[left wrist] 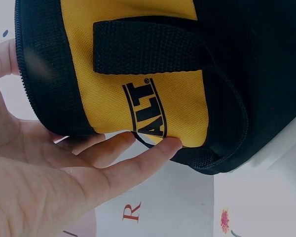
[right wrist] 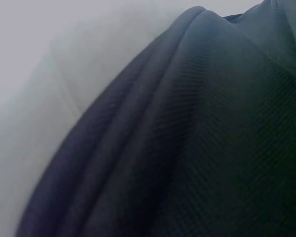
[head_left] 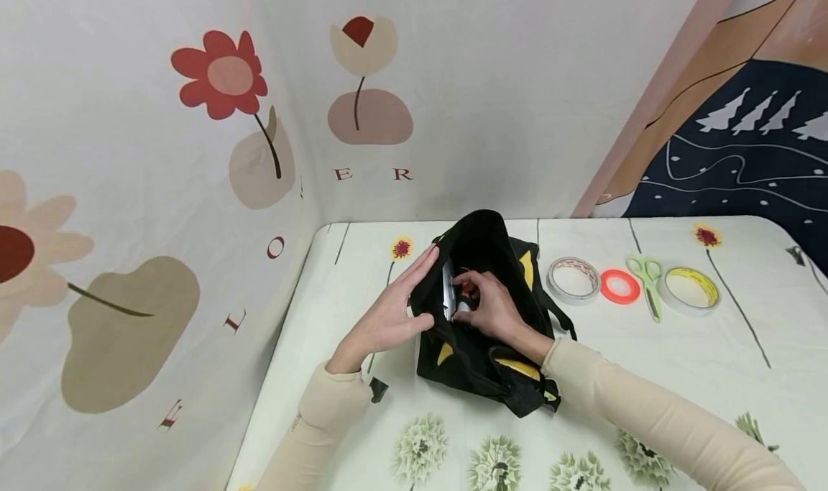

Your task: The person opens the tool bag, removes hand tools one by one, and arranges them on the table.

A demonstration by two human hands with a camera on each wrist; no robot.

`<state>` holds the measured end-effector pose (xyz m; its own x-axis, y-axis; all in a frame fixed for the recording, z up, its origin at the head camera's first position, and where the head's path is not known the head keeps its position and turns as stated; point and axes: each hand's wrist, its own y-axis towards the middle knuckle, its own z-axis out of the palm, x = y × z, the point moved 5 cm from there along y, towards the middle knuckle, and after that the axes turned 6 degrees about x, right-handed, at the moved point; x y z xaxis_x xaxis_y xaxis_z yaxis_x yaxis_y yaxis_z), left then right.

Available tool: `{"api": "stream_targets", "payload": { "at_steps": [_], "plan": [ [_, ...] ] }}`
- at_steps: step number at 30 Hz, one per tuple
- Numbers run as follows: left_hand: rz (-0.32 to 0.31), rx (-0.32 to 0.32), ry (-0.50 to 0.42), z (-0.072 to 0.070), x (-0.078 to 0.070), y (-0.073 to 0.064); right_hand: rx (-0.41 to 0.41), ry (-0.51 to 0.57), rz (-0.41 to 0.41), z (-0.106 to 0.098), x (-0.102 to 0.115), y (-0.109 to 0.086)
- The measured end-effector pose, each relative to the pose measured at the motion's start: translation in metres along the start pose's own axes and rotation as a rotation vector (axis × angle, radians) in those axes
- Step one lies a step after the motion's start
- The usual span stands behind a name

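Bag (head_left: 462,358) on the table (head_left: 686,361) looks light and floppy, probably best held by the stiffer zip rim (left wrist: 44,94); left hand (head_left: 396,308) rests straight-fingered against its left side, right hand (head_left: 493,310) pinches some dark object (head_left: 466,300) inside.

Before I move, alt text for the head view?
A person's right hand grips a partly hidden item inside an open black bag; the left hand touches the bag's side. To the right, three tape rolls and scissors lie on a flower-printed table.
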<state>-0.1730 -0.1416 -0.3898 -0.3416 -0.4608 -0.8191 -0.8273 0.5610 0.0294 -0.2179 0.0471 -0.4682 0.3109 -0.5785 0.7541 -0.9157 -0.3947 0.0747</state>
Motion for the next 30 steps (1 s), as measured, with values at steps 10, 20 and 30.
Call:
{"api": "stream_targets", "payload": {
  "at_steps": [10,20,30],
  "plan": [
    [-0.010,0.000,-0.003,0.0005,0.0008,-0.0007,-0.012,0.002,0.095,-0.0018,-0.0033,-0.0022],
    [-0.015,-0.004,-0.004,0.0002,-0.0005,-0.0011,-0.026,-0.015,0.185,-0.0027,-0.0081,-0.0018],
    [-0.011,-0.003,-0.005,0.0007,0.0007,-0.0003,-0.028,-0.048,0.202,-0.0039,-0.0086,-0.0006]
  ]
}}
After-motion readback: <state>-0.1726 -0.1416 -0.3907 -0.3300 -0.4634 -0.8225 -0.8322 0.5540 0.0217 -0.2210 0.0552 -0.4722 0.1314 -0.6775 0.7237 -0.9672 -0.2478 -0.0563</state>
